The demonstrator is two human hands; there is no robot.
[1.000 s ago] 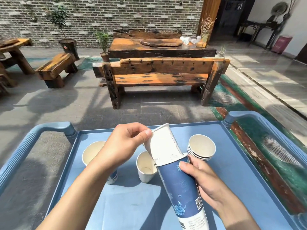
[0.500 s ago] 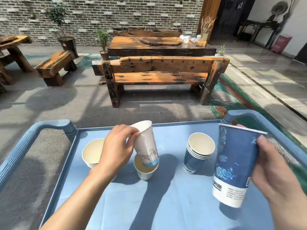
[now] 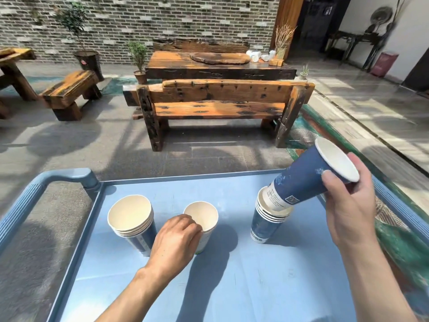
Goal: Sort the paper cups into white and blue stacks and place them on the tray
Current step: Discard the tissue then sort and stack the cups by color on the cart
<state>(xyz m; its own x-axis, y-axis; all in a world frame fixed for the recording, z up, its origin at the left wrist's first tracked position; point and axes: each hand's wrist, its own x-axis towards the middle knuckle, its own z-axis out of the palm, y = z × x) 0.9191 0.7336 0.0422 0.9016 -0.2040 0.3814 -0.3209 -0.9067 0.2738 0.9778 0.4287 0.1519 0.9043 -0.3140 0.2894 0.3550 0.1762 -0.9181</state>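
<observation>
1. Our right hand (image 3: 348,205) grips a tilted blue cup (image 3: 308,180), its base entering the blue stack (image 3: 267,217) on the tray (image 3: 162,287).
2. Our left hand (image 3: 176,240) pinches the white cup (image 3: 202,219).
3. Pushed in askew, it could tip the stack.

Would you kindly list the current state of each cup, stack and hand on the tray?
Left hand: gripping the white cup's side.
White cup: upright on the tray, mouth open.
Left stack: upright, nested, untouched.
Right hand: holding the blue cup.
Blue cup: tilted, base entering the blue stack.
Blue stack: upright, nested.
</observation>
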